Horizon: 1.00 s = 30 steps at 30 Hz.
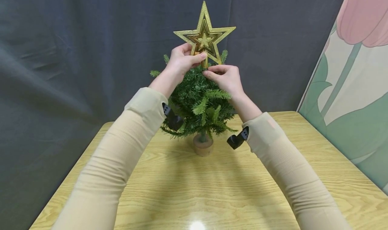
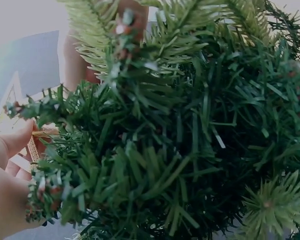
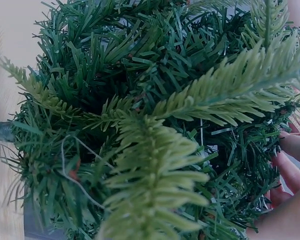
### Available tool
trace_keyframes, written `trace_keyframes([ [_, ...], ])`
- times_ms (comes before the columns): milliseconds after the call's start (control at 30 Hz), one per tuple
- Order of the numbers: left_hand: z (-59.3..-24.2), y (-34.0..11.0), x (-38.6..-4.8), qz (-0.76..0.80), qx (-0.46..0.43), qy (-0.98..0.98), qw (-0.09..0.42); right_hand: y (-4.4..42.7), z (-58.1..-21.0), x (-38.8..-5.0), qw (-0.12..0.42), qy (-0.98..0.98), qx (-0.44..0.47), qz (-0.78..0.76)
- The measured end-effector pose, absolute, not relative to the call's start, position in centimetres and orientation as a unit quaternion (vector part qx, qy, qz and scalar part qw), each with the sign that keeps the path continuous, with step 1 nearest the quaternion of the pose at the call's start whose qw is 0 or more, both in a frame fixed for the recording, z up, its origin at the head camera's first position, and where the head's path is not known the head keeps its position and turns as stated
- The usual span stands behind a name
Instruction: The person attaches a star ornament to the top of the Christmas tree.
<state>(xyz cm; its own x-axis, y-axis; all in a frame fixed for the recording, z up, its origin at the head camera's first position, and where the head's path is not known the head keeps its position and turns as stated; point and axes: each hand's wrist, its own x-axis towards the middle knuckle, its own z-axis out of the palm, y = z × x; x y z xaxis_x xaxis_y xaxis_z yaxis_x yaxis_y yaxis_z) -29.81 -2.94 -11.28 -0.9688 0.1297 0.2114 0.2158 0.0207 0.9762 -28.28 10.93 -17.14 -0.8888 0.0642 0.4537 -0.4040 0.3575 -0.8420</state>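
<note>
A gold star tree topper (image 1: 204,40) stands upright above the top of a small artificial Christmas tree (image 1: 197,92). My left hand (image 1: 182,60) pinches the star's lower part, thumb across the front near its tube-like base. Just right of that base, my right hand (image 1: 225,75) has thumb and forefinger together at the treetop; whether they grip the tip or the tube's end is hidden. In the left wrist view, the left hand (image 2: 7,180) shows beside gold edging, partly behind needles. Branches cover much of the right hand (image 3: 290,185) in the right wrist view.
The tree stands on a round wooden base (image 1: 203,145) on a wood-grain table (image 1: 194,186). Behind hangs a dark grey curtain (image 1: 91,55). A panel with a painted tulip (image 1: 360,78) borders the right side. Small black cameras (image 1: 237,139) are fixed at both cuffs.
</note>
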Motion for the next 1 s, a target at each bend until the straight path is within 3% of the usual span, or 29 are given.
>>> trace_keyframes([
  [1000, -11.6, -1.9, -30.0, -0.656, -0.111, -0.745, 0.040, 12.0, -17.7, -28.2, 0.238, -0.752, 0.127, 0.602],
])
